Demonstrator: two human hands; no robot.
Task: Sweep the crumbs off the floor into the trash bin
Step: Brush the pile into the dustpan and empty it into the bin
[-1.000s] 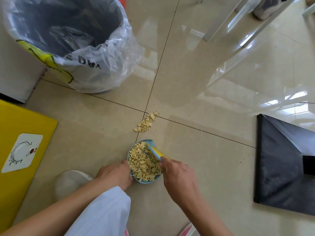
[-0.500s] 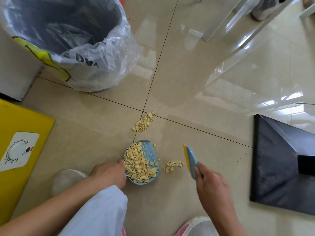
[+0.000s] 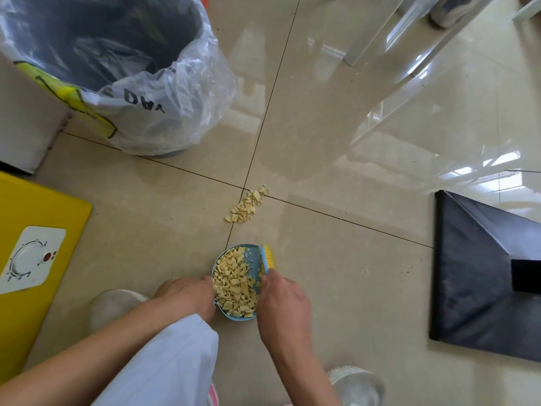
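Observation:
A small blue dustpan point(image 3: 254, 256) lies on the tiled floor, heaped with pale yellow crumbs point(image 3: 234, 284). My left hand point(image 3: 187, 294) grips its left rim. My right hand point(image 3: 282, 298) holds a little blue brush with yellow bristles point(image 3: 265, 257) against the pan's right edge. A second small heap of crumbs point(image 3: 246, 205) lies on the floor beyond the pan, at the tile joint. The trash bin point(image 3: 164, 133), lined with a clear plastic bag, stands at the upper left.
A yellow box with a white dial point(image 3: 35, 230) lies at the left. A black flat object point(image 3: 483, 276) lies at the right. White furniture legs point(image 3: 374, 33) stand at the far right. My shoes point(image 3: 114, 306) and knee flank the pan.
My right hand swept the brush left from the open floor to the pan's edge; the small heap that lay right of the pan is now in the pan.

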